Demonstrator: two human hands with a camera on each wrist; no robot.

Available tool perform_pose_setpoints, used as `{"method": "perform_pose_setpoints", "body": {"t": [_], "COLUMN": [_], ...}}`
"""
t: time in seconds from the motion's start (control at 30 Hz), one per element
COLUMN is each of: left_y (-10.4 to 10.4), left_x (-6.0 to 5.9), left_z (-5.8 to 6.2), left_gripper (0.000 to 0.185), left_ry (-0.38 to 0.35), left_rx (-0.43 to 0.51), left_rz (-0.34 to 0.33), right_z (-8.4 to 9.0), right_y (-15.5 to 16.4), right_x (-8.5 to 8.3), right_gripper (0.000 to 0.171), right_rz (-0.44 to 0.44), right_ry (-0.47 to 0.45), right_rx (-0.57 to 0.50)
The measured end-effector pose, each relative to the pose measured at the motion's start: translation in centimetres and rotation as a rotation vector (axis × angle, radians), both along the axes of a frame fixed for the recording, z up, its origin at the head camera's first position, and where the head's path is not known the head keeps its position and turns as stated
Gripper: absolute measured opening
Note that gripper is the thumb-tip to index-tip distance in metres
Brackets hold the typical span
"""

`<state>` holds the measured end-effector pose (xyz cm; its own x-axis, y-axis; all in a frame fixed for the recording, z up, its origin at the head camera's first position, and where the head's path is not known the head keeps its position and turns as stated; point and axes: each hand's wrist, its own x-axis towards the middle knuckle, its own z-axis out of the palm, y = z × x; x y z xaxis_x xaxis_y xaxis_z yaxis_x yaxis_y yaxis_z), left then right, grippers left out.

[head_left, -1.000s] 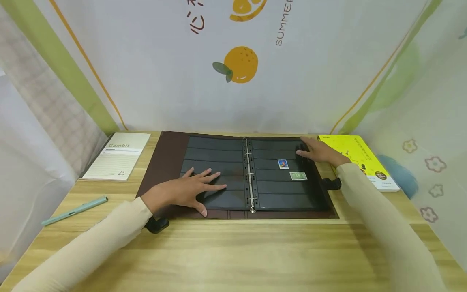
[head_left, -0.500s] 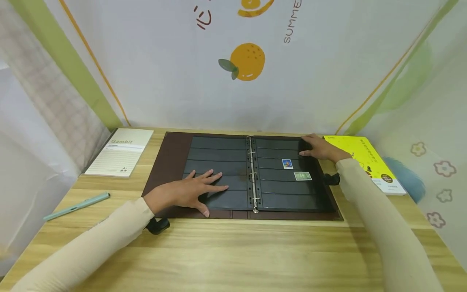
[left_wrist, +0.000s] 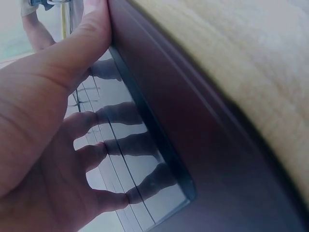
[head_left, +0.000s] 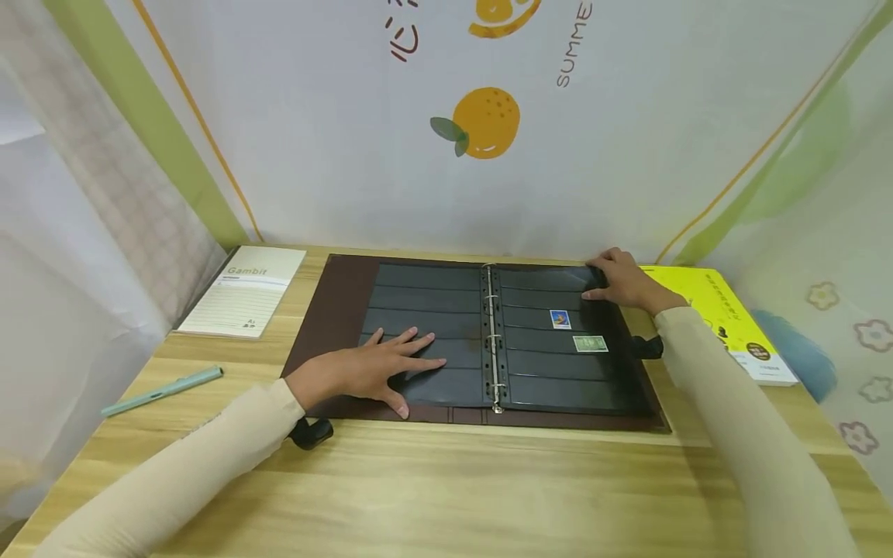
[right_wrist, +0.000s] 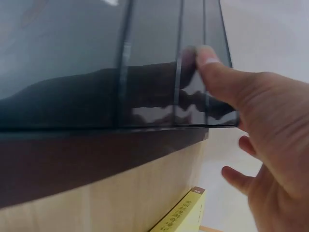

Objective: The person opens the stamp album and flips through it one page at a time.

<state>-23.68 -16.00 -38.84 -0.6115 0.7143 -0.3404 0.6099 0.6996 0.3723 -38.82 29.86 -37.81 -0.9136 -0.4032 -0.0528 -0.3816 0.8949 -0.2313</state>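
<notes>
A brown stamp binder (head_left: 328, 310) lies open on the wooden table (head_left: 446, 480) (orange-print curtain behind). The left hand (head_left: 363, 370) rests flat, fingers spread, on its left page; the right hand (head_left: 624, 283) pinches the right page's far corner

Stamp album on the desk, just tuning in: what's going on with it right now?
A person has the brown ring-binder stamp album lying open on the wooden table. The left hand rests flat, fingers spread, on the left black page. The right hand pinches the far outer corner of the right page, thumb on top. Two stamps sit in that page's strips.
</notes>
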Motion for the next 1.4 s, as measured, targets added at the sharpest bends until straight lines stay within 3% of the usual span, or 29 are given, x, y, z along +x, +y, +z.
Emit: {"method": "perform_pose_setpoints", "body": {"t": [0.23, 0.67, 0.77, 1.03, 1.17, 1.3, 1.4], "left_y": [-0.2, 0.1, 0.3, 0.4, 0.4, 0.4, 0.5], "left_x": [0.0, 0.0, 0.0, 0.2, 0.2, 0.1, -0.1], "left_z": [0.0, -0.3, -0.3, -0.5, -0.6, -0.6, -0.5], "left_gripper": [0.094, 0.094, 0.093, 0.094, 0.094, 0.094, 0.094], "left_ry": [-0.01, -0.015, -0.025, -0.041, -0.049, -0.054, -0.057], "left_rx": [0.006, 0.023, 0.017, 0.006, 0.01, 0.01, 0.013], "left_rz": [0.025, 0.01, 0.006, 0.008, 0.01, 0.013, 0.012], "right_z": [0.2, -0.2, -0.6, -1.4, -0.9, -0.2, -0.1], "right_y": [-0.1, 0.3, 0.6, 0.9, 1.4, 2.3, 3.2], "right_x": [0.1, 0.3, 0.5, 1.5, 1.8, 2.1, 2.5], "right_gripper": [0.066, 0.065, 0.061, 0.036, 0.042, 0.06, 0.069], "right_rz": [0.044, 0.012, -0.004, -0.123, -0.213, -0.287, -0.279], "right_ry": [0.093, 0.049, 0.062, 0.062, -0.037, -0.266, -0.46], "right_rx": [-0.018, 0.023, -0.027, -0.35, -0.492, -0.678, -0.76]}}
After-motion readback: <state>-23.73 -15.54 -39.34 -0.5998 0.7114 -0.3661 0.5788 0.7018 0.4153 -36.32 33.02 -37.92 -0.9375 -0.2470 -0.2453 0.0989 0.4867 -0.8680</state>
